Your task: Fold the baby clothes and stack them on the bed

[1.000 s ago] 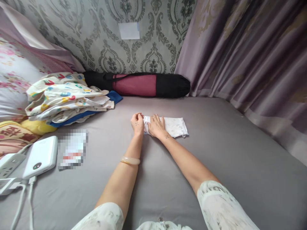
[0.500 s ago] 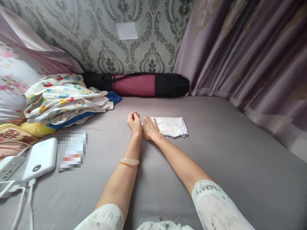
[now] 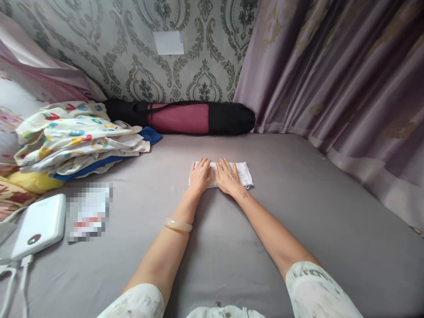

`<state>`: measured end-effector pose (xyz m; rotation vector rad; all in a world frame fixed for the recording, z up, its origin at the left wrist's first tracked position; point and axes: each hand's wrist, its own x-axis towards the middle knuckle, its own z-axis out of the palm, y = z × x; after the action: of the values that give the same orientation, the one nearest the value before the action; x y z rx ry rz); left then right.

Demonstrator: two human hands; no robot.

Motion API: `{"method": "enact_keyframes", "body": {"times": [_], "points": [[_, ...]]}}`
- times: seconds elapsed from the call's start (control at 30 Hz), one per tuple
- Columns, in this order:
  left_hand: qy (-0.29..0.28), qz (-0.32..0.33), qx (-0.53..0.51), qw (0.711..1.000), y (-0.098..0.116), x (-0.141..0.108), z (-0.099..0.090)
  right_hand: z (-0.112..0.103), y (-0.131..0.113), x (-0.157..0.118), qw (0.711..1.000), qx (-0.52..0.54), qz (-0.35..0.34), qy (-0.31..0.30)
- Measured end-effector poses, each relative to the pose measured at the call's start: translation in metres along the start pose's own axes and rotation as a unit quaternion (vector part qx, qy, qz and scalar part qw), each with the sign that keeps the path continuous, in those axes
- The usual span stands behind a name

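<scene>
Partly, the outstretched left hand and flat right hand hide the white cloth beneath.

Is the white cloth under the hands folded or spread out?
Folded, apparently: the white cloth forms a compact, flat rectangle under the left hand and right hand.

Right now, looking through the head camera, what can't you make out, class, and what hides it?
Head view:
- Parts of the flat, white patterned cloth: covered by the left hand and right hand.
- Print on the pale item with a reddish streak: blurred into blocks.
- Reading on the dark round display of the white rectangular power bank: too small.
- Far end of the white plugged-in cable: cut off by the bottom edge.
</scene>
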<state>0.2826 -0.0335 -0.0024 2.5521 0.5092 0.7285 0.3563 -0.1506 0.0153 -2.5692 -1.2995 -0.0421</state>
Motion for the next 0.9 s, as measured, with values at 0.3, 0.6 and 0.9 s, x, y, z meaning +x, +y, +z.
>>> {"method": "enact_keyframes", "body": {"times": [0.3, 0.6, 0.9], "points": [[-0.125, 0.001, 0.122, 0.985, 0.006, -0.005, -0.001, 0.007, 0.003, -0.004, 1.0, 0.007, 0.015, -0.011], [-0.081, -0.048, 0.132, 0.987, 0.007, -0.006, 0.0, 0.0, 0.018, -0.004, 0.994, -0.011, 0.108, -0.001], [-0.108, -0.057, 0.143, 0.982, 0.008, -0.007, -0.002, 0.003, 0.021, -0.004, 0.993, -0.014, 0.119, -0.018]]}}
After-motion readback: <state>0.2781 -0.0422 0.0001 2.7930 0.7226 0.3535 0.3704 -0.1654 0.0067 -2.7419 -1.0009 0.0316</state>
